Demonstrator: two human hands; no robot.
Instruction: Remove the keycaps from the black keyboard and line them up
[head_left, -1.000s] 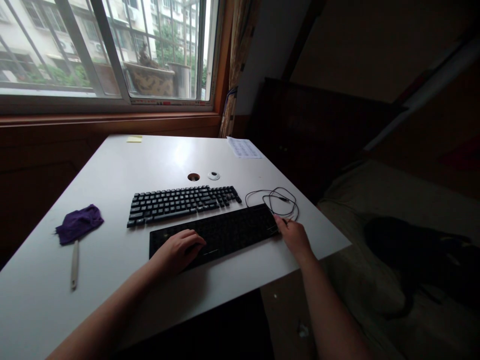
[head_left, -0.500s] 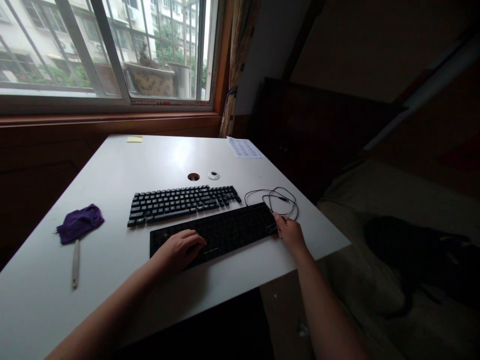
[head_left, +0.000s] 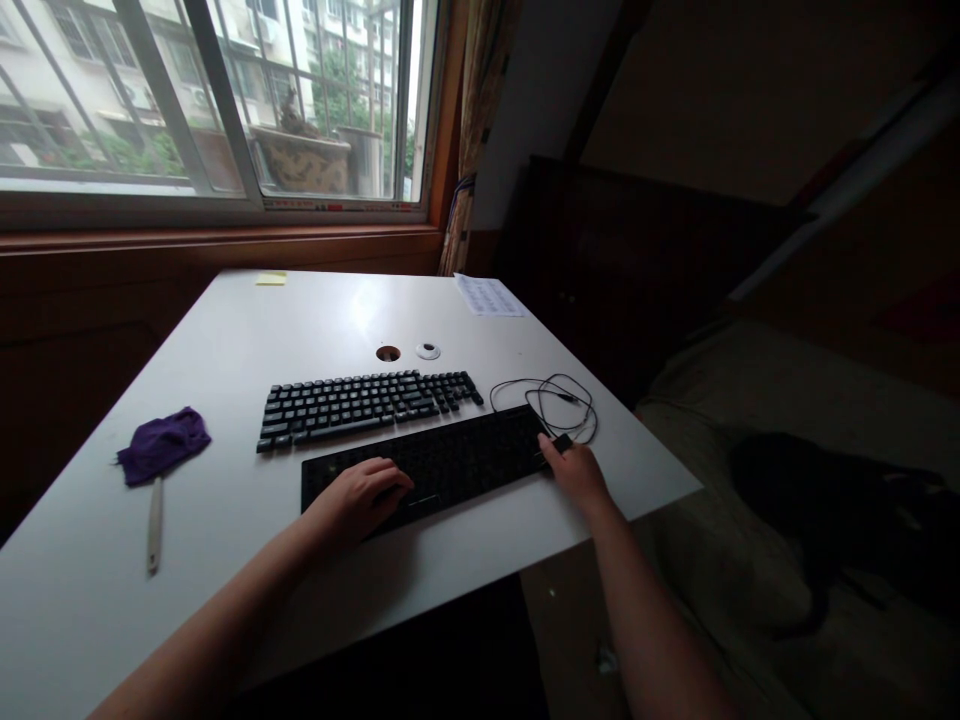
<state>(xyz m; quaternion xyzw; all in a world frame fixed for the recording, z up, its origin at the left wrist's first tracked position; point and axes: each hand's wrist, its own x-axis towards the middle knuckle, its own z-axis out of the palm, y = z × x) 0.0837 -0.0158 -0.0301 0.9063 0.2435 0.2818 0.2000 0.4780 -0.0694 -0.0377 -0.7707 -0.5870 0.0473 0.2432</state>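
Observation:
A black keyboard base (head_left: 465, 455), with its keycaps off over most of the part I can see, lies slanted near the table's front edge. My left hand (head_left: 364, 495) rests on its front left part, fingers curled over it and the thumb side turned inward. At the right end, my right hand (head_left: 574, 470) is closed in a pinch on a small black piece (head_left: 562, 442), with thin lines showing by the thumb; its exact kind is too small to tell. Behind the base, loose keycaps (head_left: 360, 405) are laid out in keyboard order. A thin black cable (head_left: 551, 385) coils beside the right end.
A purple cloth (head_left: 165, 445) covers the head of a light-handled tool (head_left: 154, 525) at the left. Farther back on the white table (head_left: 247, 340) are a round hole (head_left: 388, 354), its cover (head_left: 428, 351), a yellow note (head_left: 271, 278) and a printed sheet (head_left: 489, 296).
My right hand has turned slightly and shifted a little left, and the dark piece now shows above its fingers. My left hand and the keyboard base stay in place.

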